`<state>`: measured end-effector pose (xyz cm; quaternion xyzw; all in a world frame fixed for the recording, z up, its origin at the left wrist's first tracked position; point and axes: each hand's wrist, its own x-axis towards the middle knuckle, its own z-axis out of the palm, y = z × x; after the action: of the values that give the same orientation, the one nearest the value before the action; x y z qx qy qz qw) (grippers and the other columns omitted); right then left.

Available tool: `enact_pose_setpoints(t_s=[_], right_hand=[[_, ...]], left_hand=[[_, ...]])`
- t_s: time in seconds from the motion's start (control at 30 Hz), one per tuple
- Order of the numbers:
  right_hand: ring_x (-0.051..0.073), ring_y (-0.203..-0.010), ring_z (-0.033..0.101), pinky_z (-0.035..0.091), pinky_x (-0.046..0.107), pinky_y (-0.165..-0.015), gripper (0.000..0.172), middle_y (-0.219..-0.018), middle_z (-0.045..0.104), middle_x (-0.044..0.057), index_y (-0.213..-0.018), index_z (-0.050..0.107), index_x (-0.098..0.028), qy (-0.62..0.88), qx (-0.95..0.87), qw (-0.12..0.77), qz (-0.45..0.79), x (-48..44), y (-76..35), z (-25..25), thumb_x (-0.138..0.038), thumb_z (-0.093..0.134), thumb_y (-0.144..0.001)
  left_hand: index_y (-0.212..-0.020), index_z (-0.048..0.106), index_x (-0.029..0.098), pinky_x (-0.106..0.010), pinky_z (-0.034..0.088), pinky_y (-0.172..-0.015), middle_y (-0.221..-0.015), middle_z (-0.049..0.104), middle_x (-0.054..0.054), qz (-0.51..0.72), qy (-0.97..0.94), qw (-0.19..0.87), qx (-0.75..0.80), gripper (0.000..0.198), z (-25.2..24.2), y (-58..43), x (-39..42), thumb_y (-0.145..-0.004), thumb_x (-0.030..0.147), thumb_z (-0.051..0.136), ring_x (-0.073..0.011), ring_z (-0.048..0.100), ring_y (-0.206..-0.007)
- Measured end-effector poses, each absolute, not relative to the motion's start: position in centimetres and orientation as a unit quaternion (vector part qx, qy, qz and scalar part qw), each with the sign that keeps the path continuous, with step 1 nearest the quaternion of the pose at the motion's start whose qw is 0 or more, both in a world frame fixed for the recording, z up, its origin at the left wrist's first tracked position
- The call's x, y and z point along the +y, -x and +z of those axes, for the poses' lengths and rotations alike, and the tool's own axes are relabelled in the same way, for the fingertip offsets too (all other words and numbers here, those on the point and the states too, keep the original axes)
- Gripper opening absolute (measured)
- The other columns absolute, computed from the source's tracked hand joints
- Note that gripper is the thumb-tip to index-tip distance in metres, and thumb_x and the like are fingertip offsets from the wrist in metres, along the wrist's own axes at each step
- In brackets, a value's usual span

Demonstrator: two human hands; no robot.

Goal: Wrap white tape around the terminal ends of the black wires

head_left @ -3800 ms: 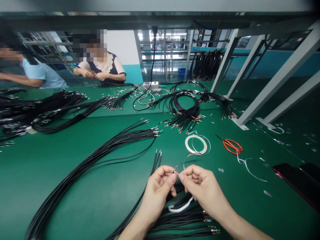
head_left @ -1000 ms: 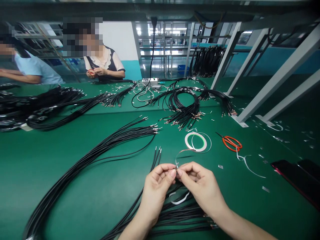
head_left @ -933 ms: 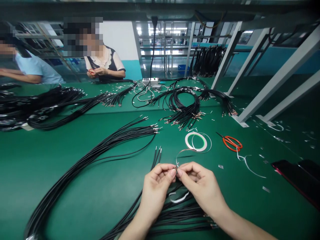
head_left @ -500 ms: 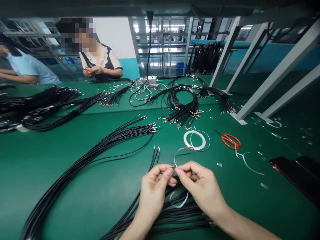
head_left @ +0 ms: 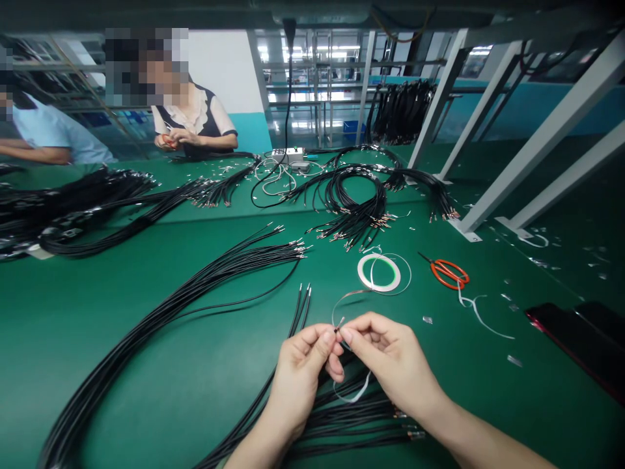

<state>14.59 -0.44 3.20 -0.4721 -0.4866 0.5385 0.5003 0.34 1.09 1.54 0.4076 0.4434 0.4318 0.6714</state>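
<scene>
My left hand (head_left: 305, 365) pinches the end of a thin black cable, whose tip pokes up between the fingertips. Thumb and forefinger of my right hand (head_left: 385, 355) close on a narrow tape strip (head_left: 333, 311) at that same tip, and the two hands touch or nearly touch. The strip looks coppery along one stretch and runs back to a white tape roll (head_left: 364, 279) with a green inner ring. A pale ribbon of peeled backing (head_left: 356, 396) hangs below my hands. Under them lies a bundle of black cables (head_left: 351, 433), partly hidden by my wrists.
Orange-handled scissors (head_left: 452, 272) lie right of the roll. A long cable bundle (head_left: 161, 312) curves along the left, and coiled cables (head_left: 361, 195) lie farther back. Metal posts (head_left: 532, 137) stand at right near a dark phone-like object (head_left: 576, 345). Two people sit across the green table (head_left: 234, 352).
The tape strip has bent further left around the cable tip, and the tip shows more above my fingers. My right hand has shifted slightly left. The roll and scissors lie still.
</scene>
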Motion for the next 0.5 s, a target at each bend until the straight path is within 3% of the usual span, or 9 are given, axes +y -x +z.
enact_pose_setpoints(t_s=[0.33,0.5], right_hand=[[0.015,-0.068,0.065,0.050,0.026,-0.067,0.014,-0.073,0.071,0.003,-0.082,0.066,-0.015,0.451,-0.480,0.493,0.568,0.0,-15.0,3.0,-0.029,0.062,-0.085],[0.014,-0.064,0.063,0.049,0.024,-0.061,0.016,-0.071,0.070,0.003,-0.079,0.066,-0.015,0.499,-0.475,0.490,0.533,0.2,-14.9,2.2,-0.030,0.063,-0.084]], left_hand=[[-0.072,0.063,0.013,-0.016,0.036,-0.043,-0.047,0.053,0.004,0.407,-0.363,0.725,0.421,0.026,1.8,-0.2,0.9,-0.085,0.036,0.059,-0.0043,0.042,-0.038],[-0.076,0.063,0.013,-0.015,0.039,-0.049,-0.052,0.056,0.004,0.419,-0.381,0.704,0.428,0.020,1.8,-0.2,1.0,-0.084,0.032,0.062,-0.0038,0.046,-0.043]])
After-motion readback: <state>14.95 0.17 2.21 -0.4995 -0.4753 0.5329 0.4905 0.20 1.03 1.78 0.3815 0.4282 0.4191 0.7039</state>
